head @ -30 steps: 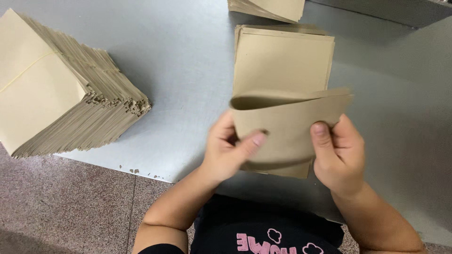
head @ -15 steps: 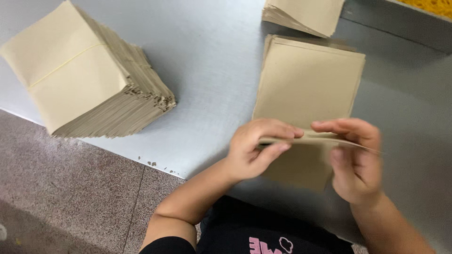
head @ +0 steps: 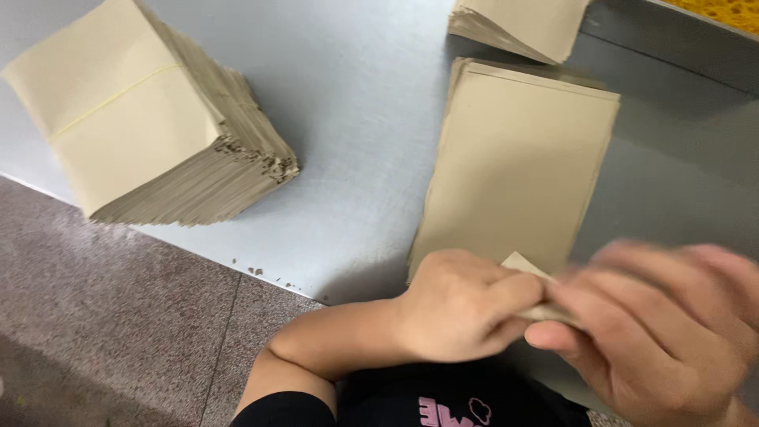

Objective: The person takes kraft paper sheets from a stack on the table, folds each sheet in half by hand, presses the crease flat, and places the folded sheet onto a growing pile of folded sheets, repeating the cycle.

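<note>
Folded brown paper [head: 531, 273] — pinched between both hands' fingers [head: 518, 291].

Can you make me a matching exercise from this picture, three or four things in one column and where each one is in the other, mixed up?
Things:
1. thick banded paper stack
2. flat paper pile
3. folded paper piece
4. third paper stack

Places:
A. pinched between the left hand and the right hand
B. at the top edge of the view, partly cut off
C. far left on the grey table, near its edge
D. lying flat just beyond the hands

Pairs: 1-C, 2-D, 3-A, 4-B
</note>
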Demonstrator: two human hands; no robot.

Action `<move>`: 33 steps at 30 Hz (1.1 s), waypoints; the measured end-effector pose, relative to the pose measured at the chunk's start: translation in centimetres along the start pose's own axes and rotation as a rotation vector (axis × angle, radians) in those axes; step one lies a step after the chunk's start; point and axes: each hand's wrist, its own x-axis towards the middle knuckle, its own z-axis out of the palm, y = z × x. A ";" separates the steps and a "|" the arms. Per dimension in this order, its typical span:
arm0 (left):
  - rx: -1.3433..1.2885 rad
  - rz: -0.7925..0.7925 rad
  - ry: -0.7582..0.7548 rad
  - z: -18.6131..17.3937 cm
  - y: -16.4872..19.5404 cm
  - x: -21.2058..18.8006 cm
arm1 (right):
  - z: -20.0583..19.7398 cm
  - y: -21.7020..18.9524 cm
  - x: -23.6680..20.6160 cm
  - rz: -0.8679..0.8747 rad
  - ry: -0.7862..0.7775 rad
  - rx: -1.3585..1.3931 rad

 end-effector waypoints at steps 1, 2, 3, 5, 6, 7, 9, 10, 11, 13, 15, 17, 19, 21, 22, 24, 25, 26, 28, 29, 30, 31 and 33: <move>0.007 0.004 -0.018 0.0 0.5 0.3 | -0.2 0.1 -0.3 0.035 -0.031 0.104; -0.007 0.015 -0.044 -0.3 0.9 0.4 | -0.1 0.4 -0.9 0.071 -0.062 0.207; -0.020 0.025 -0.070 -0.6 1.1 0.4 | 0.1 0.8 -1.6 0.107 -0.091 0.311; -0.023 0.106 -0.119 -1.3 0.8 0.2 | -0.3 3.0 -3.2 0.193 -0.138 0.420; -0.022 0.147 -0.142 -1.6 0.4 -0.1 | 0.0 4.1 -3.9 0.258 -0.126 0.449; 0.013 0.132 -0.189 -2.0 -0.2 -0.6 | 0.2 5.0 -4.5 0.322 -0.112 0.479; 0.080 0.094 -0.284 -2.4 -1.5 -2.1 | 1.5 5.7 -5.3 0.485 -0.033 0.457; 0.034 0.107 -0.213 -2.7 -2.3 -3.1 | 1.9 5.8 -5.3 0.562 -0.001 0.432; -0.010 0.120 -0.142 -3.2 -3.2 -4.1 | 2.7 5.1 -5.2 0.626 0.019 0.372; -0.091 0.008 0.042 -4.7 -5.3 -5.9 | 3.5 4.9 -4.0 0.615 0.030 0.276; -0.067 -0.460 0.243 -6.6 -7.4 -7.4 | 3.6 4.6 -2.2 0.473 -0.040 0.225; 0.099 -0.884 0.266 -8.1 -9.1 -8.2 | 4.0 3.4 -0.7 0.345 -0.198 0.207; 0.300 -1.040 0.146 -9.0 -10.4 -8.1 | 5.0 1.6 0.1 0.170 -0.342 0.218; 0.740 -1.134 0.009 -8.4 -10.7 -7.8 | 6.2 0.2 -0.1 0.055 -0.394 0.241; 0.959 -1.168 -0.067 -7.7 -10.5 -7.5 | 6.5 -0.4 -0.5 0.054 -0.409 0.255; 1.081 -0.696 0.178 -6.7 -9.5 -7.1 | 7.0 -1.0 -1.5 0.056 -0.430 0.263; 1.122 -0.451 0.295 -6.3 -9.0 -6.8 | 7.2 -1.2 -1.9 0.057 -0.438 0.253; 0.934 -0.300 0.204 -6.0 -8.6 -6.4 | 7.4 -1.3 -2.3 0.059 -0.446 0.243; 0.574 -0.063 -0.010 -5.3 -7.6 -5.6 | 7.5 -1.2 -2.6 0.040 -0.471 0.211; 0.405 0.025 -0.134 -5.0 -7.0 -5.3 | 7.4 -1.1 -2.6 0.033 -0.483 0.195; 0.370 0.014 -0.201 -4.7 -6.5 -5.0 | 7.4 -1.0 -2.6 0.057 -0.477 0.222; 0.335 0.004 -0.268 -4.5 -6.0 -4.8 | 7.3 -0.8 -2.5 0.081 -0.470 0.249; 0.342 0.011 -0.340 -4.1 -5.6 -4.4 | 7.2 -0.6 -2.3 0.112 -0.471 0.284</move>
